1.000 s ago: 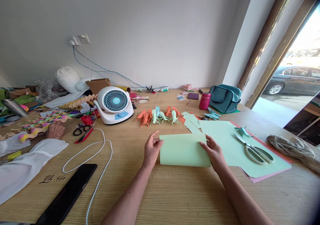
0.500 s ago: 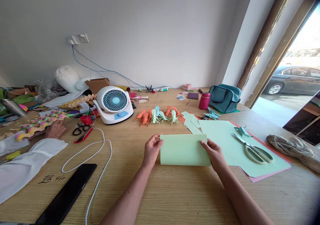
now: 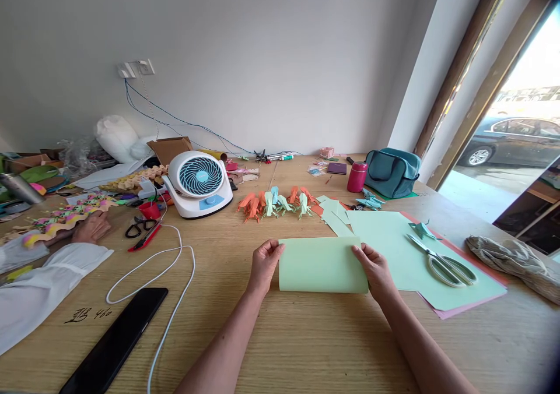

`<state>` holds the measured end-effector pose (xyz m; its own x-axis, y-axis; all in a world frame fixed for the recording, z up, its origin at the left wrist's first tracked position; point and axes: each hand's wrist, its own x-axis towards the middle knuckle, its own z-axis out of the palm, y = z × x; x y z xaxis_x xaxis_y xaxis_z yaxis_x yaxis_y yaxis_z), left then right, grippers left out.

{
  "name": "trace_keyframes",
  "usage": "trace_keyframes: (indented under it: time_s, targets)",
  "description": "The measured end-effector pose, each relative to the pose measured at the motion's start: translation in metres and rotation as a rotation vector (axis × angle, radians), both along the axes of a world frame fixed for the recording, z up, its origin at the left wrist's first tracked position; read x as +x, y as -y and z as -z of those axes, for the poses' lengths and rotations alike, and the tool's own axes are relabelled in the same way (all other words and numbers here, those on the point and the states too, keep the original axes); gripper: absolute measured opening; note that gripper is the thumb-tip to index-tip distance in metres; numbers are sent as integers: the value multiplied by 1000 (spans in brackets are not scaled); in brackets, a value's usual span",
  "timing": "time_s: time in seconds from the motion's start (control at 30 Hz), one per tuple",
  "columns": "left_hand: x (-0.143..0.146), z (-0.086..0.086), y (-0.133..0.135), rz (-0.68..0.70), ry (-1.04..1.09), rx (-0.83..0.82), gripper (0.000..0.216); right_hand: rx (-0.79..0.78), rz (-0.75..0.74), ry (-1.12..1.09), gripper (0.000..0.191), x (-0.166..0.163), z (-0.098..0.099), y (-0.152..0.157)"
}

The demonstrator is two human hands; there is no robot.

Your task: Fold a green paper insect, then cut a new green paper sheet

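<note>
Between my two hands is a sheet of light green paper (image 3: 322, 266), bent over on itself with its curved side toward me. My left hand (image 3: 266, 264) pinches its upper left corner between thumb and fingers. At the upper right corner, my right hand (image 3: 373, 266) grips it the same way. Beyond the sheet stands a row of folded paper figures (image 3: 282, 203) in orange, green and blue. To the right lies a stack of coloured paper (image 3: 380, 236), green on top, with scissors (image 3: 446, 263) and a small blue folded figure (image 3: 423, 229) on it.
A white fan (image 3: 200, 184) stands at the left, near a white cable (image 3: 181, 246) and a black phone (image 3: 116, 341). A co-worker's hand (image 3: 93, 228) rests at far left. At the back right are a pink flask (image 3: 357, 177) and a teal bag (image 3: 392, 172).
The top edge of the bent sheet has come down slightly, and my fingers sit a little lower at its corners. Both hands keep their hold.
</note>
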<state>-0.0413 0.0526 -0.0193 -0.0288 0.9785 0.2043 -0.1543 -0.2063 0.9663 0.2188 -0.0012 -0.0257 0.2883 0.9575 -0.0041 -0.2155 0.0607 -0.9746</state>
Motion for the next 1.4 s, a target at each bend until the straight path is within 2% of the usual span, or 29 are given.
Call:
trace_keyframes:
  time_s: [0.53, 1.4]
  targets:
    - [0, -5, 3, -4, -12, 32, 32, 28, 30, 21, 44, 0, 0, 0]
    - [0, -3, 3, 2, -6, 60, 28, 3, 62, -2, 45, 2, 4, -1]
